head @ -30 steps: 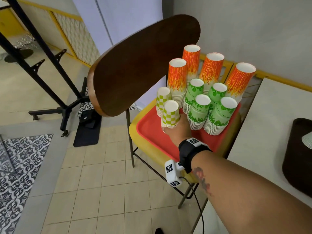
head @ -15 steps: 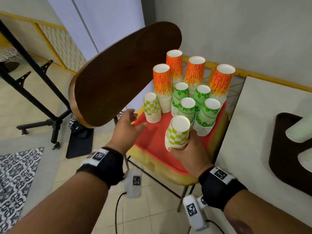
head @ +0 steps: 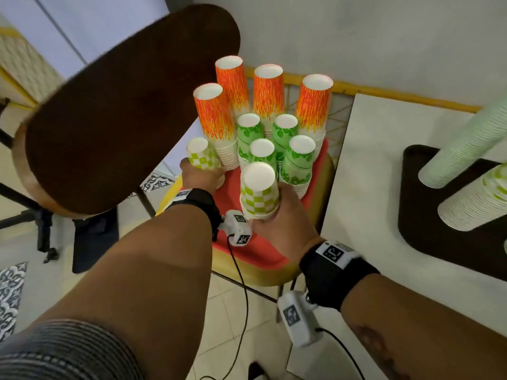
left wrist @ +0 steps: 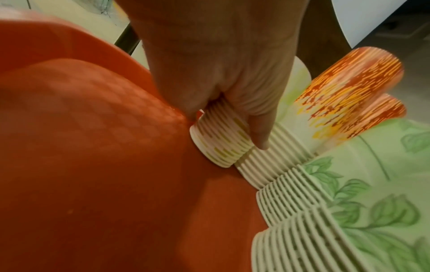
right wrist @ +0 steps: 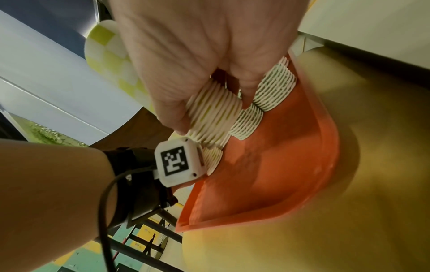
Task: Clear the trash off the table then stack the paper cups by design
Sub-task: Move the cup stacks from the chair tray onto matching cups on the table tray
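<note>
Over the red tray's (head: 255, 250) front edge his right hand (head: 285, 226) grips one checked cup stack (head: 259, 192) by its ribbed rims while his left hand (head: 200, 175) clasps the other checked stack (head: 201, 157) at the tray's left edge; light, crushable paper, best held low.

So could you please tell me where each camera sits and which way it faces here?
Head: worn high, facing down at the red tray; shows both forearms, left hand and right hand.
Left wrist: along the left hand, whose fingers grip a checked cup stack standing on the tray.
Right wrist: along the right hand gripping another checked cup stack; the left forearm shows.
All share the tray.
</note>
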The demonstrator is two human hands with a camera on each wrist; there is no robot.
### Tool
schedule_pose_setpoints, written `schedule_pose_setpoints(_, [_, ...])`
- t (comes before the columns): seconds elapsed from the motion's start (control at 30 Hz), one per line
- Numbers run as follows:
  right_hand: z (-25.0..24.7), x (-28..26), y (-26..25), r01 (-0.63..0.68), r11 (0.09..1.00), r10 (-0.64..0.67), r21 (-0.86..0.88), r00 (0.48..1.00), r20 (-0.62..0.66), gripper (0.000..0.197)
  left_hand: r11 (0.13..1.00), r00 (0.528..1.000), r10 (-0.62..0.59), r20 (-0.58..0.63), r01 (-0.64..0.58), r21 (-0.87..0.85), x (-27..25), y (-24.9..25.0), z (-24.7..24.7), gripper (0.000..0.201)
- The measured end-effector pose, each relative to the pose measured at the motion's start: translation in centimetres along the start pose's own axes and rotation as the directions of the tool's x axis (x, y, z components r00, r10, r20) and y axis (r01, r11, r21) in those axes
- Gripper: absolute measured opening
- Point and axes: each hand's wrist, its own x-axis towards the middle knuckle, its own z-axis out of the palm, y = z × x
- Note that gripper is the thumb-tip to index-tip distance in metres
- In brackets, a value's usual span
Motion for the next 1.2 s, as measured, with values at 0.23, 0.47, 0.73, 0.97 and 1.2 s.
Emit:
schedule_pose_setpoints(0.23, [0.9,-0.2,-0.4,-0.002,1.000,0.002,-0.025,1.000,-0.001,0.068,0.994,0.994,0.109,0.024,-0.109,-0.011,-0.2,-1.1,-1.3,0.077])
schedule_pose_setpoints(0.47, [-0.6,-1.1,-2.6,0.008,0.999,-0.005,0.041,0.996,-0.087,0.067,0.956,0.980,0.172,-0.101,-0.191,-0.222,-3.0,1.3,-4.3,0.077])
schedule_pose_setpoints(0.73, [-9.6,-4.3,-4.5,0.072,0.981,-0.038,0.182,0.982,-0.183,0.063,0.854,0.918,0.376,0.125,-0.290,-0.433,-11.9,7.3,-3.7,0.075])
schedule_pose_setpoints(0.97, [-22.8,-7.7,-3.6,0.152,0.974,-0.090,0.166,0.939,-0.332,0.069,0.736,0.724,0.631,0.277,-0.449,-0.506,-27.0,15.1,3.4,0.056])
schedule_pose_setpoints(1.2, [-36.6,-6.6,-2.4,0.236,0.972,-0.189,0.020,0.824,-0.534,0.063,0.688,0.724,0.647,0.240,-0.418,-0.593,-36.7,19.0,10.7,0.057])
